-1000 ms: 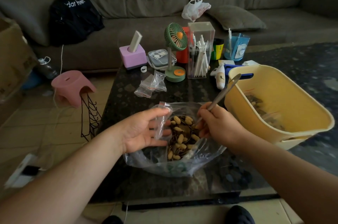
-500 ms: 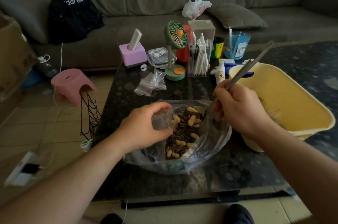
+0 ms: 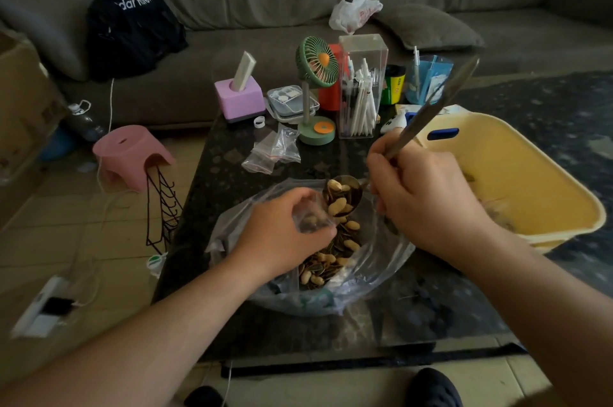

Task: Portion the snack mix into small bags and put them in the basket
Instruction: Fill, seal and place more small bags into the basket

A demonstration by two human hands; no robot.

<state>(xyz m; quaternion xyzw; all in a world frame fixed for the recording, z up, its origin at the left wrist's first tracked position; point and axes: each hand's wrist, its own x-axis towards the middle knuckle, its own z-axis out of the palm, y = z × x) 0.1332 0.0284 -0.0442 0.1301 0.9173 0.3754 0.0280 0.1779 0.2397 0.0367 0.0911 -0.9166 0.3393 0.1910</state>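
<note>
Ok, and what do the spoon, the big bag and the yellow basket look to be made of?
Spoon: metal by its look, with a grey sheen along the handle. Big bag: thin clear plastic film, crinkled and glossy, the snack mix showing through. Yellow basket: likely moulded plastic, matte, with a smooth rolled rim and a cut-out handle slot.

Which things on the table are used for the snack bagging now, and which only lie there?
In use: spoon in the right hand; small bag in the left hand; big snack bag; spare small bags; yellow basket.

Lying about: green fan; pink box; clear pen holder; blue cup.
</note>
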